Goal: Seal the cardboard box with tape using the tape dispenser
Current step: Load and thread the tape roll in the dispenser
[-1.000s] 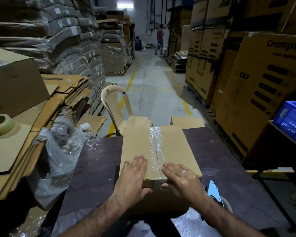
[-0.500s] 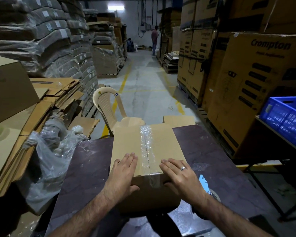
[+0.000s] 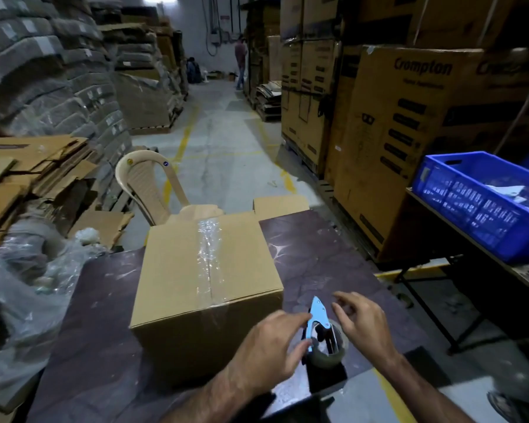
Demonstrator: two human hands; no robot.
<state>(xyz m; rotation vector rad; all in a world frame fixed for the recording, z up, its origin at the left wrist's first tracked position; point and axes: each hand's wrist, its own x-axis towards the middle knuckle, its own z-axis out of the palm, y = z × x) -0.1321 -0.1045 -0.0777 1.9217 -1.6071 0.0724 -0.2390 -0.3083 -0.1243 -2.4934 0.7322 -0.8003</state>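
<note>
A brown cardboard box (image 3: 177, 270) stands on the dark table (image 3: 318, 254), closed, with a strip of clear tape along its top seam. To the right of the box, near the table's front edge, sits the tape dispenser (image 3: 321, 328) with a light blue blade arm and a roll of tape. My left hand (image 3: 269, 349) is at the dispenser's left side, fingers touching its blue arm and the roll. My right hand (image 3: 364, 322) hovers just right of the dispenser with fingers spread, holding nothing.
A beige plastic chair (image 3: 147, 187) stands behind the table. Flattened cartons (image 3: 34, 166) and crumpled plastic wrap (image 3: 28, 285) lie at left. A blue crate (image 3: 477, 199) sits on a stand at right, before stacked large cartons (image 3: 409, 132). A person (image 3: 240, 62) stands far down the aisle.
Both hands left the box top and moved right and down to the tape dispenser. The view swung to the right, so the box now sits further left.
</note>
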